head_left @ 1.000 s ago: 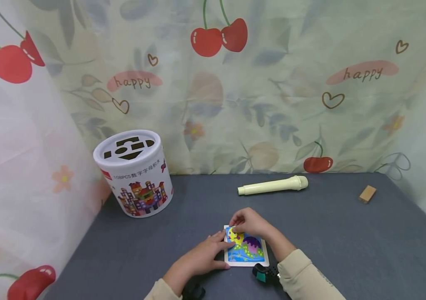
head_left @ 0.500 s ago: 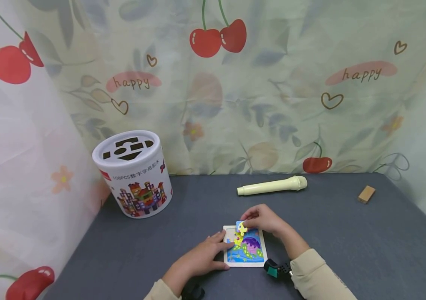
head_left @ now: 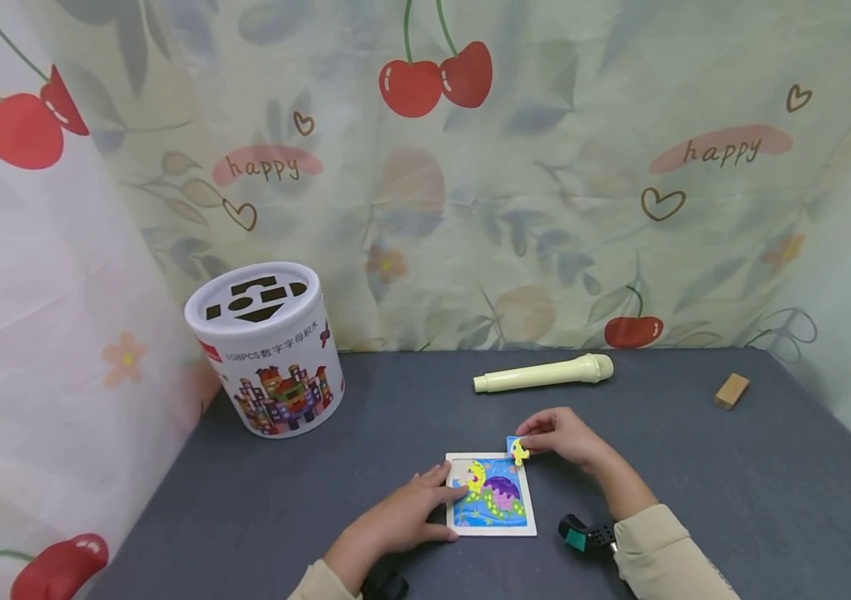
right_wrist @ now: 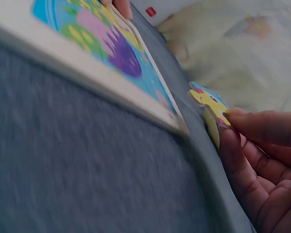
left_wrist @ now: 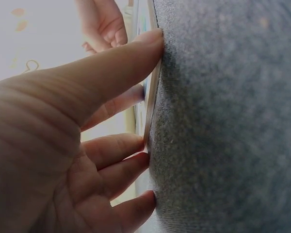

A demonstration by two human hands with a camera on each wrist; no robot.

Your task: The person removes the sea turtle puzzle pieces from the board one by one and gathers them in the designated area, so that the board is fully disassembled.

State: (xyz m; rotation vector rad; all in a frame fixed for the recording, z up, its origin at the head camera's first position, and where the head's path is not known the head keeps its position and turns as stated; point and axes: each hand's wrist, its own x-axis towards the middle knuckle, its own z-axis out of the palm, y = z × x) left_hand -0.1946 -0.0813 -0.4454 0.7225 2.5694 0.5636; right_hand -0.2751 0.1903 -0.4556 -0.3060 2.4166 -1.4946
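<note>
Bench (head_left: 395, 396): dark support surface. Clock directions are read in the head view, with the puzzle frame as dial centre.

Bucket (head_left: 278, 367): stands at 10 o'clock. Its lid is on; the shaped slots show only dark, so the contents cannot be determined.

Left hand (head_left: 408, 517): at 9 o'clock, fingers extended, thumb spread, grasping nothing. Thumb and fingertips rest against the frame. Apply light, steady pressure here; too much would probably slide or tip the frame.

Right hand (head_left: 566, 435): at 2 o'clock, thumb and finger pinched together on one puzzle piece.

Puzzle frame (head_left: 496, 531): lies flat on the bench. It contains most of a snail-like picture; a pale, bare patch shows toward its 11 o'clock corner.

Puzzle piece (head_left: 518, 451): blue and yellow, raised near the frame's 1 o'clock corner and apart from it in the right wrist view. For good control, pinch by one edge, leave the printed face visible, and carry the piece clear of the rim to avoid catching a tab.
</note>
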